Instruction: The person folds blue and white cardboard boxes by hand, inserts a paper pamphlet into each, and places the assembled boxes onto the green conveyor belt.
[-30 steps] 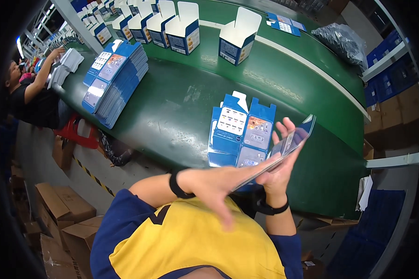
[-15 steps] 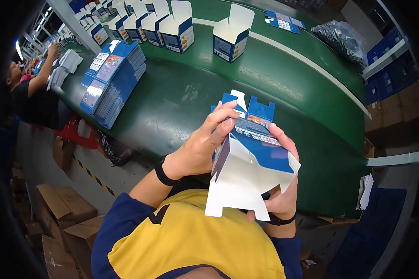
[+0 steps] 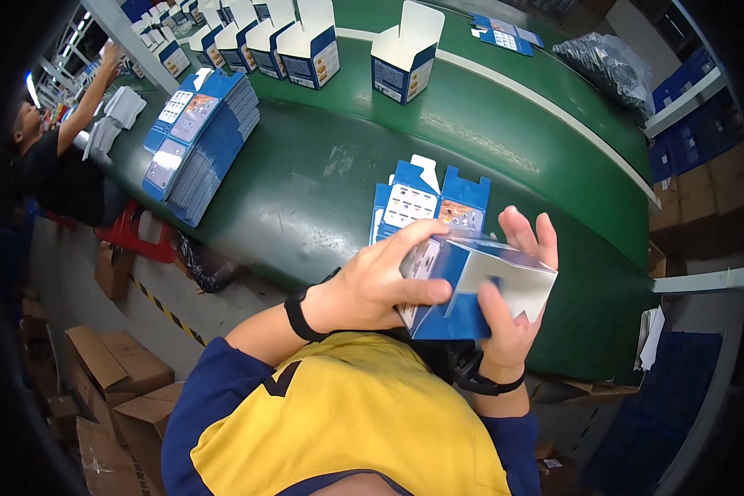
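Tall stack [image 3: 202,149]: blue printed blanks are piled well left of the flat cartons [image 3: 411,205]; green desk [image 3: 306,198] runs between, giving sideways room.
Row of opened boxes [image 3: 310,59]: stood beyond and left of the flat cartons, lids raised.
Left hand [image 3: 376,281]: fingers are wrapped round the held box's left side, the thumb laid along its front.
Lone opened box [image 3: 401,76]: set directly beyond the flat cartons.
Held box [image 3: 465,312]: supported by both hands, just nearer than the flat cartons, around the desk's near edge. Flap folding seems to be in hand; the white flap apparently needs to be tucked and pressed flush.
Right hand [image 3: 511,326]: thumb placed at the blue flap, two fingers raised and spread; the others cannot be told.
Right-hand room: desk surface is offered right of the flat cartons, up to its curved edge.
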Tool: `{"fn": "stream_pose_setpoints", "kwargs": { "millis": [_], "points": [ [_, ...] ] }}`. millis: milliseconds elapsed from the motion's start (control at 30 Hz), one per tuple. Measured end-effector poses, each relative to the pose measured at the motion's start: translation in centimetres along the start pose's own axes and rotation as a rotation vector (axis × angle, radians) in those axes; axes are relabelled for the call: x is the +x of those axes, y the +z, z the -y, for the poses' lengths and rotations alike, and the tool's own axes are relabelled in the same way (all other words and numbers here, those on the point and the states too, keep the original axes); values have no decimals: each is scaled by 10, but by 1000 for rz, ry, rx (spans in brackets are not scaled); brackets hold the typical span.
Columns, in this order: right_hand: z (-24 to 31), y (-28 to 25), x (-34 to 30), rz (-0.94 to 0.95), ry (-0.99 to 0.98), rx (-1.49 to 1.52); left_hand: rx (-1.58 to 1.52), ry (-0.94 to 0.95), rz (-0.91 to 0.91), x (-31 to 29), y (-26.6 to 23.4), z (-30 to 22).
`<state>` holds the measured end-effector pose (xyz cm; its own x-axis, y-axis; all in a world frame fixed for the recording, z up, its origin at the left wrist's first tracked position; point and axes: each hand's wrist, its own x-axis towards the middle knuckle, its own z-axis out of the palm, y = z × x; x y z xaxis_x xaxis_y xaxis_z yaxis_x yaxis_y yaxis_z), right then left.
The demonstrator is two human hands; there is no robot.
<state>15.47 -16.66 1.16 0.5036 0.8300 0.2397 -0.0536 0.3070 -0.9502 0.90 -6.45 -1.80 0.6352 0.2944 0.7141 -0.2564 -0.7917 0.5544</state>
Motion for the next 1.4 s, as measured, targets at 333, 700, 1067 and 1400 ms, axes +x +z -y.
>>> {"fn": "stream_pose_setpoints", "kwargs": {
  "millis": [333,700,1067,1400],
  "points": [
    [-8,-3,1,160,-174,21,-63,-134,-19,7,-10,-9],
    [-5,-2,15,377,-512,-378,-16,-16,1,14,-24,-11],
    [-5,-4,23,369,-366,-602,-52,-93,55,14,-22,-16],
    [12,-15,23,477,-188,-306,-69,-112,156,19,-24,-21]
  ]
}}
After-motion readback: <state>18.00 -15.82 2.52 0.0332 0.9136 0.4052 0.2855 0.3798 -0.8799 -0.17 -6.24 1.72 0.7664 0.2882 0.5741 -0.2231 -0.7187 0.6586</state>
